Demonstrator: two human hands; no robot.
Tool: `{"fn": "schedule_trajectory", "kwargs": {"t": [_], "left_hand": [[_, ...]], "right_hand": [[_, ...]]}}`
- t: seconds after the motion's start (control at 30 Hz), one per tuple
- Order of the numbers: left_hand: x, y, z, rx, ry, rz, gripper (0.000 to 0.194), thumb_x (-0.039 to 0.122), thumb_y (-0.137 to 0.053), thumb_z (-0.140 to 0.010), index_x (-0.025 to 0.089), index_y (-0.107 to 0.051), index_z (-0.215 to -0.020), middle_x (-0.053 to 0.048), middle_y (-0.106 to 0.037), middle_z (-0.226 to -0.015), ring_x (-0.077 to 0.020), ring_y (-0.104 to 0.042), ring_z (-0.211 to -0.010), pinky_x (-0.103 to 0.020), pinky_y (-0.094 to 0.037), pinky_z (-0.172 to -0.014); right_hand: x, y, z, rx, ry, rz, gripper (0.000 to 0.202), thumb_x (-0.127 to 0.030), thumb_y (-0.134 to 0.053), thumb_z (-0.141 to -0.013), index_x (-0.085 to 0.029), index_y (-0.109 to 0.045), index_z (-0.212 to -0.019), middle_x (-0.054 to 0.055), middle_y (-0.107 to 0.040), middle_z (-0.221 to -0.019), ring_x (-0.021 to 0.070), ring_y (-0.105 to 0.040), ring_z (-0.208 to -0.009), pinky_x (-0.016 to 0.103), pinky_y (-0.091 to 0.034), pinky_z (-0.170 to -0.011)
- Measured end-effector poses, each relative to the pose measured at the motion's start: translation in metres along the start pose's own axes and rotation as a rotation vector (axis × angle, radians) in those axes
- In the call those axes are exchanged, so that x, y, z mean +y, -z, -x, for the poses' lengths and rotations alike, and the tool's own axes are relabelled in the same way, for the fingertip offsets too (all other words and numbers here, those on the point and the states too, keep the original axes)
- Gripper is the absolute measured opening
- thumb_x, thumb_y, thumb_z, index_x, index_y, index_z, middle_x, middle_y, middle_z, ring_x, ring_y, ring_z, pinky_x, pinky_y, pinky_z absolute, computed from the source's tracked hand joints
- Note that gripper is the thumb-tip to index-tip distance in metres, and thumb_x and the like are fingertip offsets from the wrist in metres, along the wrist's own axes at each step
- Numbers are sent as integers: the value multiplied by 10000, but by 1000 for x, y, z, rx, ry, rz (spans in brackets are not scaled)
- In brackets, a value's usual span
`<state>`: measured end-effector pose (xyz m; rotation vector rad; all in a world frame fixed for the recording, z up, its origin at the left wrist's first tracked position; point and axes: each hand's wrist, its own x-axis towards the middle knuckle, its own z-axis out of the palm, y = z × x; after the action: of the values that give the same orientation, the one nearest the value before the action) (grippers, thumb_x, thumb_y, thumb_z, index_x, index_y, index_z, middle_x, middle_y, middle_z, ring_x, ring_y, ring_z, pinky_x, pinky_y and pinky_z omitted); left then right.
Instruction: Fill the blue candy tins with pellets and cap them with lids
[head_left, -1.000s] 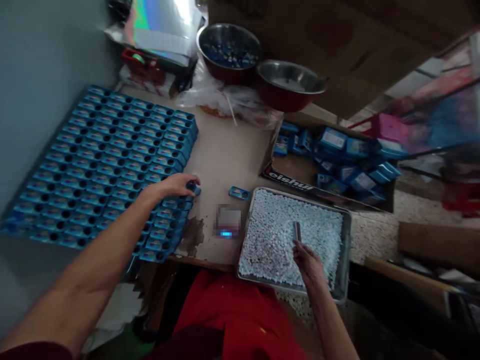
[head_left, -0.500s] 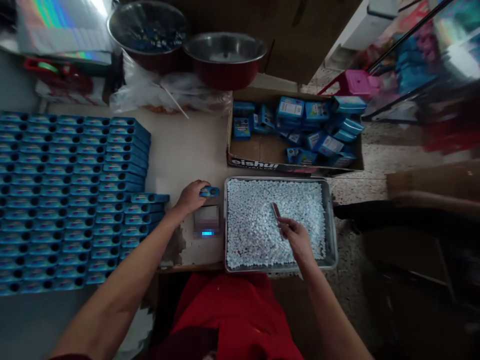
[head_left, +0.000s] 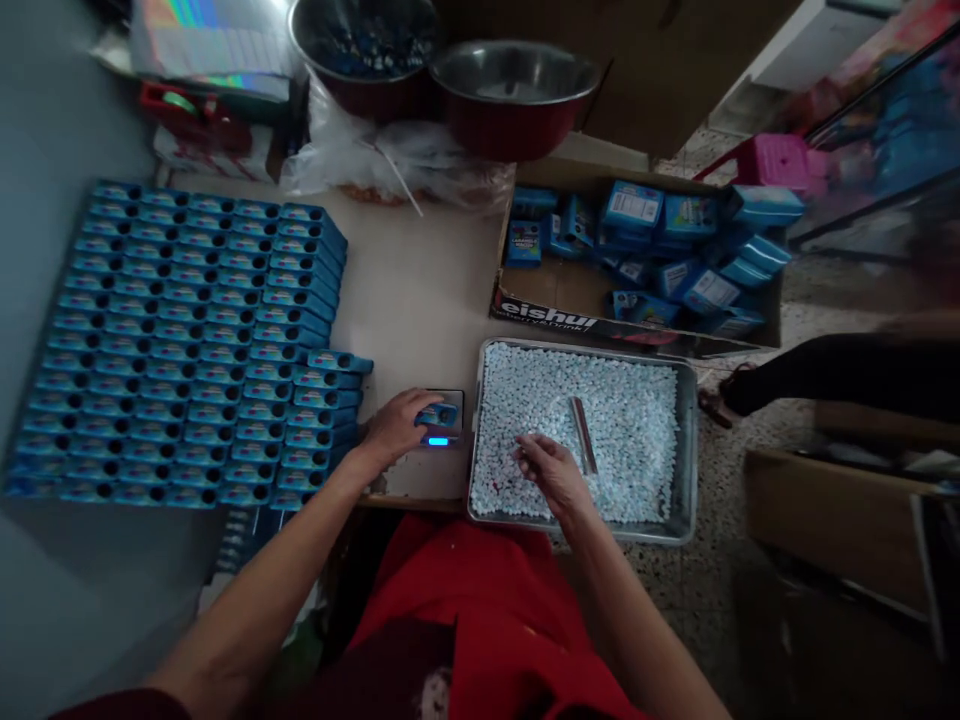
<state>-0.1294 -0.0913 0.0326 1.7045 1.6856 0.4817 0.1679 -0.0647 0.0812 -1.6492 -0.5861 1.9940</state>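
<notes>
My left hand (head_left: 399,428) has its fingers closed around a small blue box (head_left: 439,415), which is over the plate of a small digital scale (head_left: 452,398) with a lit blue display. Over the shallow tray (head_left: 685,450) of pale blue-white pellets (head_left: 517,390), my right hand (head_left: 551,470) has its fingertips drawn together. What they hold, if anything, is too small to make out. A narrow metal scoop (head_left: 583,435) lies on the pellets, apart from my right hand. Left of the scale, many blue boxes (head_left: 195,340) stand in tight rows with a dark round hole showing on each.
Behind the tray sits a cardboard box (head_left: 555,290) with jumbled blue packets (head_left: 634,205). Two metal bowls (head_left: 517,110) and crumpled clear plastic (head_left: 322,165) are at the back. Another person's leg (head_left: 825,370) shows at the right, near a pink stool (head_left: 776,165).
My left hand has brought the blue box down over the scale. My right hand has let go of the scoop, now lying on the pellets, and moved left. The whole view has shifted.
</notes>
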Motion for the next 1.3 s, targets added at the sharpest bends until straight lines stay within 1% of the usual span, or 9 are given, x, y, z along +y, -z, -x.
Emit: {"fn": "schedule_trajectory", "kwargs": {"t": [0.17, 0.3, 0.43, 0.57, 0.7, 0.8, 0.9, 1.17, 1.3], "left_hand": [[-2, 37, 35, 176, 115, -42, 588, 327, -692, -838, 233, -566, -1405, -115, -641, -1328, -301, -604, -1218, -418, -463, -1069], [-4, 65, 82, 242, 223, -177, 461, 328, -652, -885, 253, -628, -1340, -118, -671, -1254, -339, -619, -1161, -446, -470, -1012], [-4, 75, 119, 333, 256, -215, 377, 299, -592, -927, 276, -654, -1298, -103, -689, -1206, -329, -623, -1143, -440, -460, -1009], [-5, 74, 138, 410, 264, -241, 378, 279, -510, -974, 252, -633, -1330, -113, -703, -1161, -321, -641, -1106, -446, -473, -984], [-12, 70, 145, 407, 224, -317, 362, 244, -481, -987, 234, -636, -1314, -107, -722, -1073, -291, -664, -1029, -424, -494, -940], [-18, 68, 145, 388, 186, -394, 349, 222, -465, -996, 201, -636, -1300, -102, -726, -1010, -273, -668, -972, -410, -509, -904], [-22, 69, 141, 389, 166, -429, 335, 218, -465, -1001, 193, -635, -1288, -101, -727, -1020, -265, -666, -958, -409, -517, -891], [-17, 66, 125, 338, 134, -423, 342, 188, -463, -998, 183, -612, -1305, -105, -712, -1055, -255, -662, -967, -385, -524, -860], [-13, 61, 119, 305, 116, -427, 340, 165, -472, -986, 182, -615, -1294, -101, -706, -1047, -258, -653, -968, -386, -515, -874]], "right_hand": [[-9, -54, -10, -142, 119, 205, 277, -411, -813, -722, -182, -736, -857, -2, -676, -712, 101, -551, -594, 225, -422, -563], [-21, -81, -14, -289, 44, 239, 309, -315, -838, -649, -179, -754, -914, 3, -699, -743, 120, -610, -657, 243, -487, -656], [-29, -99, -14, -292, 41, 347, 358, -388, -843, -660, -171, -742, -926, 37, -728, -758, 156, -659, -673, 281, -522, -670], [-31, -108, -15, -257, 172, 540, 305, -390, -779, -714, -168, -732, -917, 8, -678, -683, 133, -591, -580, 261, -454, -564], [-32, -106, -21, -239, 208, 563, 254, -327, -756, -717, -176, -728, -920, -28, -623, -669, 100, -515, -581, 234, -395, -555], [-32, -102, -25, -233, 125, 516, 318, -340, -784, -696, -179, -720, -962, -18, -655, -734, 102, -555, -620, 235, -432, -607], [-32, -101, -25, -231, 134, 568, 358, -390, -768, -723, -169, -706, -999, 5, -680, -769, 117, -586, -622, 244, -436, -599], [-22, -104, -17, -203, 483, 1146, 262, -295, -559, -842, -174, -713, -1015, 12, -667, -739, 158, -574, -625, 277, -408, -622], [-21, -106, -13, -183, 559, 1233, 259, -264, -533, -850, -174, -722, -1001, -3, -636, -686, 157, -549, -610, 275, -374, -610]]}}
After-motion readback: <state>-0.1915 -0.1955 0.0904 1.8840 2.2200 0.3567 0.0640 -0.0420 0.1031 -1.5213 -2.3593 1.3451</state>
